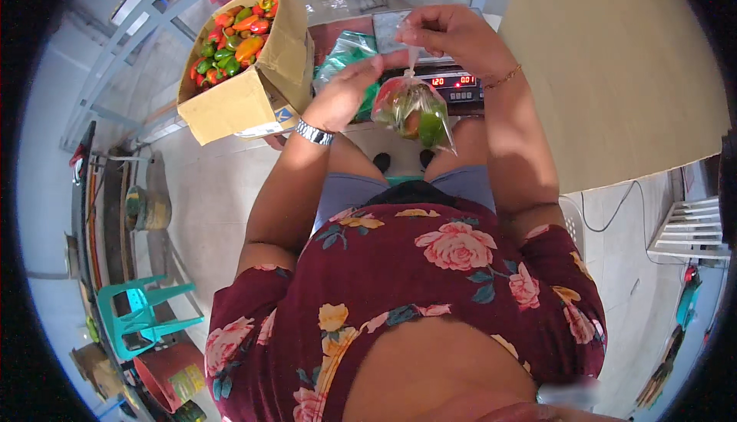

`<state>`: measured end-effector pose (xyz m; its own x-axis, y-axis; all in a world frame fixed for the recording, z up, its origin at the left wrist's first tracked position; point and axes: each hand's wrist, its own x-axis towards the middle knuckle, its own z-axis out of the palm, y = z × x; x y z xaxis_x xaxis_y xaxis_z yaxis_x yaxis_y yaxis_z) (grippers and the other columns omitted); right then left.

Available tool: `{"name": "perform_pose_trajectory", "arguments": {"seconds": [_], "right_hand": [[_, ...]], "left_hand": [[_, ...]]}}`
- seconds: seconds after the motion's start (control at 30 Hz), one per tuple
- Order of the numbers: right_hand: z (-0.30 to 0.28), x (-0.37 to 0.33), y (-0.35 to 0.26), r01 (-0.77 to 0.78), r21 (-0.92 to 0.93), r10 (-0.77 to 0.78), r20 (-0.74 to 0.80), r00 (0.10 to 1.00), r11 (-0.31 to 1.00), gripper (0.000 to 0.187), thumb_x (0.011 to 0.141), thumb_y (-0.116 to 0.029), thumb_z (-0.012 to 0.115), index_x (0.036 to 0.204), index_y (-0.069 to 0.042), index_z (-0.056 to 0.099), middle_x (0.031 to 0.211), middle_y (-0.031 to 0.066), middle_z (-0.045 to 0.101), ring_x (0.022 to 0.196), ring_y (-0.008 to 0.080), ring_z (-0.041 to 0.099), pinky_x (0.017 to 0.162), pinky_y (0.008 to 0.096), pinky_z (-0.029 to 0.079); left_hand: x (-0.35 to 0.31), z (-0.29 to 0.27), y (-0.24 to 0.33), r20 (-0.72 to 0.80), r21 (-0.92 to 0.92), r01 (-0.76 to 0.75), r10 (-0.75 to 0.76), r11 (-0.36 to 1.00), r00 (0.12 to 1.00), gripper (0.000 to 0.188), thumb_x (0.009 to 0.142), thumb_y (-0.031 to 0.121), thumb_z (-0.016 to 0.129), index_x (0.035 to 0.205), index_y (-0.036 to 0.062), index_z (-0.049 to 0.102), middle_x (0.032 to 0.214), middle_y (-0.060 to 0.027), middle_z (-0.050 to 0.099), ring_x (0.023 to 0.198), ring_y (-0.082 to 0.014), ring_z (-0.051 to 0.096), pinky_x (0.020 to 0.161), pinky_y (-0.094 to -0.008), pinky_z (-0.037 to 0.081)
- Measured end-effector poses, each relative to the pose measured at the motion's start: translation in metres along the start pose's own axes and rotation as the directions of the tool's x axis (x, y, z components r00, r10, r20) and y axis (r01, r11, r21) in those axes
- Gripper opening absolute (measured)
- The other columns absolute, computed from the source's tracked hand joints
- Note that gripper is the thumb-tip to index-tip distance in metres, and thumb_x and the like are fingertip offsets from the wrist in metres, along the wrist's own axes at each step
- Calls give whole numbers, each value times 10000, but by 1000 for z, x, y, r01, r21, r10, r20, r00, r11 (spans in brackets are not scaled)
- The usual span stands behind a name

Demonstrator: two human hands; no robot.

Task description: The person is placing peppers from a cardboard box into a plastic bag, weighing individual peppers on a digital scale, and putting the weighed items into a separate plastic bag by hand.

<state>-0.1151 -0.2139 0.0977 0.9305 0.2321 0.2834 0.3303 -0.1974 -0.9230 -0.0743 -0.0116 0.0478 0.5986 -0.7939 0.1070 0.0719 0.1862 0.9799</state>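
The right hand (453, 34) pinches the twisted neck of a thin clear plastic bag (414, 111) of round glossy peppers; the left hand (345, 88) grips the neck lower, above the digital scale (453, 84), beside a cardboard box (246, 95).

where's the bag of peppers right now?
In the head view, the clear plastic bag of peppers hangs just above centre, its neck pinched by the right hand with the left hand alongside, in front of the digital scale, right of the cardboard box.
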Motion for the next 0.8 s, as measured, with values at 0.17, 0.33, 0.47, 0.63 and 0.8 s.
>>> {"name": "perform_pose_trajectory", "arguments": {"seconds": [0.17,0.33,0.47,0.63,0.8], "right_hand": [[-1,6,12,-31,-27,33,96,995,999,189,830,-220,638,874,-37,627,728,-38,579,631,24,473,529,174,338],[1,9,26,17,43,-17,4,1000,999,178,828,-208,642,842,-31,624,701,-36,563,604,27,465,525,179,346],[9,5,31,-25,109,45,-182,982,994,170,805,-184,666,844,-20,642,679,-32,559,563,30,434,511,189,350],[12,3,37,-41,24,46,-294,955,999,170,784,-166,682,851,-12,658,671,-30,562,553,30,425,494,188,336],[9,3,37,-34,40,46,-330,943,999,167,772,-160,689,830,-7,659,632,-35,534,542,43,419,494,195,337]], "left_hand": [[16,-10,-11,37,474,-176,180,863,983,281,925,168,486,1143,6,560,1102,-60,593,988,-103,518,883,-245,402],[26,1,-25,-48,415,-188,228,890,973,175,884,142,550,952,22,657,986,-52,639,928,-129,556,894,-269,405],[30,-3,-41,-61,568,-249,342,784,938,145,860,134,577,909,39,674,915,-41,656,910,-145,579,930,-291,389],[27,-2,-42,-23,628,-258,349,734,937,167,853,162,595,936,40,673,809,-33,676,799,-124,601,886,-281,417],[26,-1,-43,-123,457,-38,106,889,987,180,863,146,580,954,14,662,837,-55,680,733,-103,614,738,-226,475]]}}
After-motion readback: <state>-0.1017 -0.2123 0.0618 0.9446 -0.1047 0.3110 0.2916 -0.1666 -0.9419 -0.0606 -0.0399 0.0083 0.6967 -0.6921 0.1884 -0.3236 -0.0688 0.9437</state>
